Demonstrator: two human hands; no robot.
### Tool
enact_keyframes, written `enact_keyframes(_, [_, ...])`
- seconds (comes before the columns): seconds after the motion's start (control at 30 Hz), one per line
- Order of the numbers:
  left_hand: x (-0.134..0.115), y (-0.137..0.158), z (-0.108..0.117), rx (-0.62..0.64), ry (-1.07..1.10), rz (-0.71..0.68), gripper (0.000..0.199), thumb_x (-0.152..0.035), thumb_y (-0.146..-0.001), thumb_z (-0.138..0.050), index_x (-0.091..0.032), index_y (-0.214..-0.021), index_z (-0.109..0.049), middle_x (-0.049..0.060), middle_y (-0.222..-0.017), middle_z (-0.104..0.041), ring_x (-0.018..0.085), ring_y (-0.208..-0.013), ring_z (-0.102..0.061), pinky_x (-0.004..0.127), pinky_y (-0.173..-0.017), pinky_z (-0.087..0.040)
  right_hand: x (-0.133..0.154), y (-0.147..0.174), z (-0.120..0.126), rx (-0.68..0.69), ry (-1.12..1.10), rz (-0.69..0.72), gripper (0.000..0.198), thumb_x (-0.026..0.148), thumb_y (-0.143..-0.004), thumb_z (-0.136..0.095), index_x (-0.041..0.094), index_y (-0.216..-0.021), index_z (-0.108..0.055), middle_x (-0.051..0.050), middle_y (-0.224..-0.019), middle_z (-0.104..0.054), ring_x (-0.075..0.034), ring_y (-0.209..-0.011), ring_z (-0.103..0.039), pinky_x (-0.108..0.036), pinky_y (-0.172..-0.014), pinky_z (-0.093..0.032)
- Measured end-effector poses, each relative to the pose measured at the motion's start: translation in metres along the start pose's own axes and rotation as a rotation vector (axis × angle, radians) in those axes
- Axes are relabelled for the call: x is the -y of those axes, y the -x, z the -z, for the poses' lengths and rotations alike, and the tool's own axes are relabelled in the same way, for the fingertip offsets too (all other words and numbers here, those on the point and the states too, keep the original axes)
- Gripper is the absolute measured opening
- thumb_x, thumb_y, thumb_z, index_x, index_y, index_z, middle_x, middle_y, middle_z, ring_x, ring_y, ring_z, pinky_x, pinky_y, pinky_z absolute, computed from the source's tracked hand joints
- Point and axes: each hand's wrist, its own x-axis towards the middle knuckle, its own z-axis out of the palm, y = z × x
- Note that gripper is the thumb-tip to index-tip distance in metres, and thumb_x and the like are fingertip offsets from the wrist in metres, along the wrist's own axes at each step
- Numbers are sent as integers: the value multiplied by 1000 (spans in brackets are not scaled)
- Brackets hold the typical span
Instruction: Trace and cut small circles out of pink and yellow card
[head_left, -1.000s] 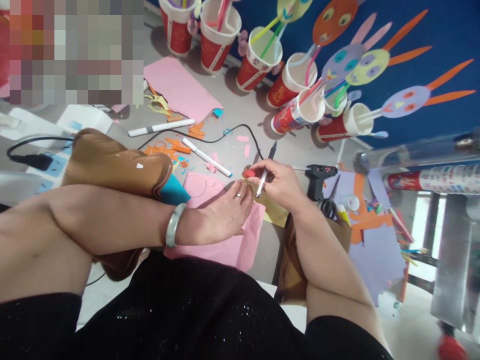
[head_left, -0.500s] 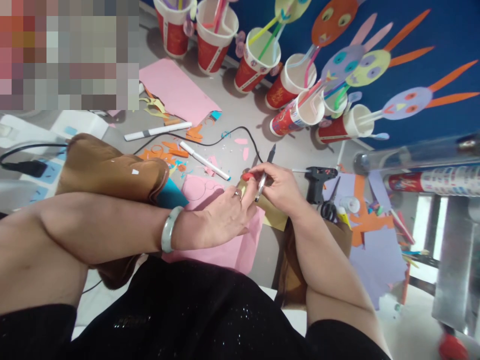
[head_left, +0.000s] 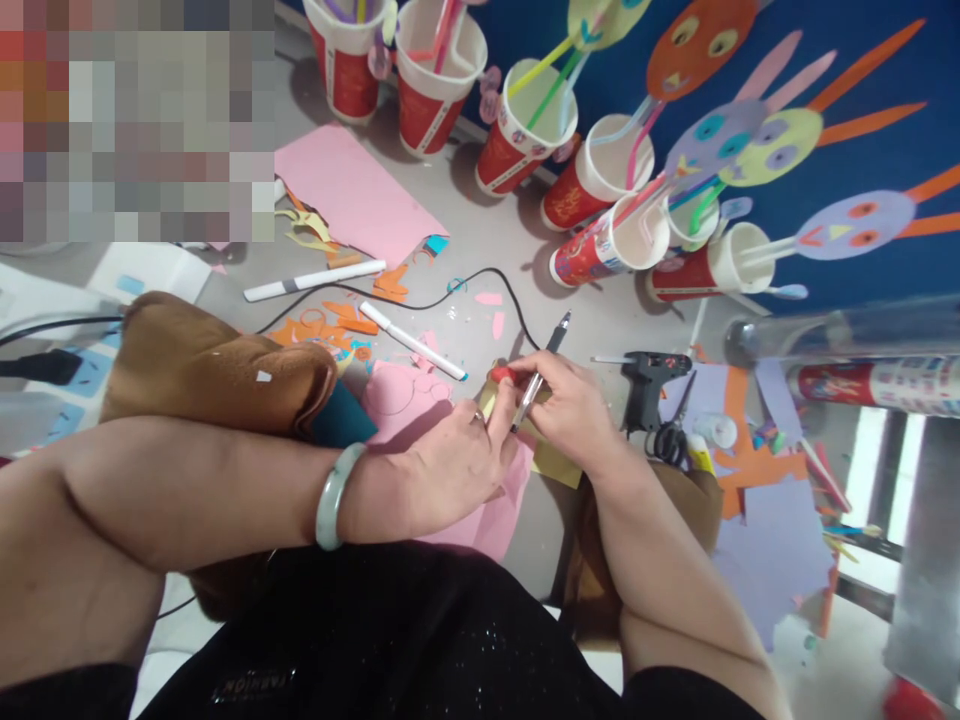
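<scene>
Grips a pen slantwise in the right hand, also pinching a small red object just left of it. Bends the left hand close beside, over pink paper; cannot make out its exact grip. Farther out: a white marker leftward, a black glue gun rightward, red paper cups beyond.

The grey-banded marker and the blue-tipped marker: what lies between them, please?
In the head view, black cord and orange scraps lie between them.

Fairly bright, soft shadows, blurred edges
</scene>
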Motion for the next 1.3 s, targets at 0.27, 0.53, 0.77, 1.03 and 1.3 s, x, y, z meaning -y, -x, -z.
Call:
enact_keyframes(0.27, [-6,1,-3,8,26,-2,51,-32,-104,-53,-6,-147,-62,28,-156,-55,40,-142,-59,41,-82,-60,-3,7,1,2,74,2,6,29,-94,-68,25,-95,-72,-8,-91,-79,-26,-79,-75,-35,-71,-54])
enact_keyframes(0.53, [-9,1,3,83,101,28,51,-24,-105,-51,-7,-153,-55,30,-163,-43,35,-142,-60,39,-90,-62,-5,9,2,-1,122,83,9,25,-96,-64,23,-99,-72,-7,-93,-80,-24,-81,-77,-33,-70,-56])
enact_keyframes(0.77, [-10,3,3,42,83,47,51,-27,-104,-53,-5,-150,-57,33,-162,-43,40,-143,-59,40,-85,-62,0,8,5,-11,152,118,14,29,-100,-60,22,-99,-72,-6,-87,-79,-21,-74,-74,-32,-66,-55])
enact_keyframes(1.03, [-10,3,2,57,84,41,51,-28,-105,-52,-4,-151,-56,34,-161,-44,41,-142,-59,39,-84,-63,0,7,5,-8,163,120,15,30,-101,-60,23,-99,-74,-6,-88,-79,-20,-73,-74,-31,-67,-54])
enact_keyframes(1.3, [-11,5,0,28,57,42,52,-27,-104,-54,-2,-150,-56,34,-161,-44,40,-148,-53,39,-82,-65,0,8,4,-22,166,126,14,30,-100,-61,23,-99,-74,-7,-89,-79,-20,-75,-75,-31,-68,-55])
